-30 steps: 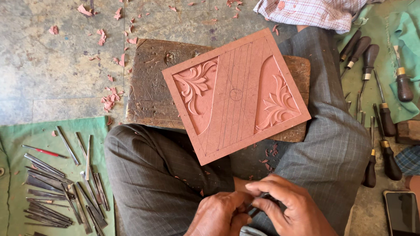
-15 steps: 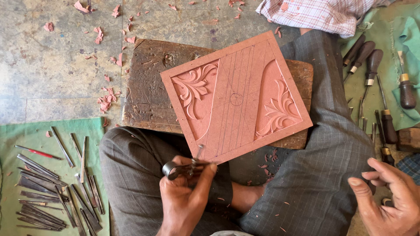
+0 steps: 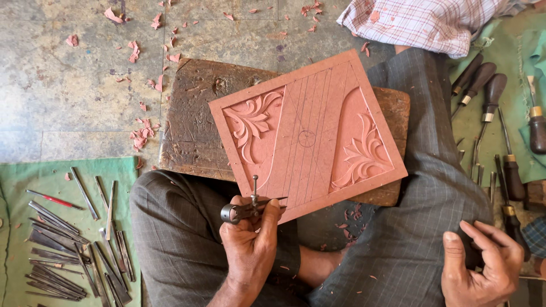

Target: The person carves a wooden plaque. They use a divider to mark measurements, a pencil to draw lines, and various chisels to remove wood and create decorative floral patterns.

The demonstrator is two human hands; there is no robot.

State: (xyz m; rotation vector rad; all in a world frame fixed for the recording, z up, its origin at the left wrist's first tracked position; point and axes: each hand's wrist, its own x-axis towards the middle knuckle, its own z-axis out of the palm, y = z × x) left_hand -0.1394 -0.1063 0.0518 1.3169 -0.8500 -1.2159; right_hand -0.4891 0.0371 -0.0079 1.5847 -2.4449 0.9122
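A reddish carved panel point(image 3: 307, 136) with leaf scrolls at both sides and pencilled lines down its middle lies tilted on a dark wooden block point(image 3: 193, 125) over my lap. My left hand point(image 3: 250, 250) grips a small metal divider tool point(image 3: 242, 210), whose tip touches the panel's lower edge. My right hand point(image 3: 483, 267) rests on my right knee with fingers spread, holding nothing.
Several thin metal chisels point(image 3: 62, 239) lie on a green cloth point(image 3: 23, 182) at lower left. Wooden-handled tools point(image 3: 495, 96) lie on another green cloth at right. A checked cloth point(image 3: 421, 23) is at top right. Reddish chips point(image 3: 142, 136) litter the stone floor.
Both hands were together low over my lap on the tool. My left hand carried it up to the panel's lower edge, and my right hand moved away onto my right knee.
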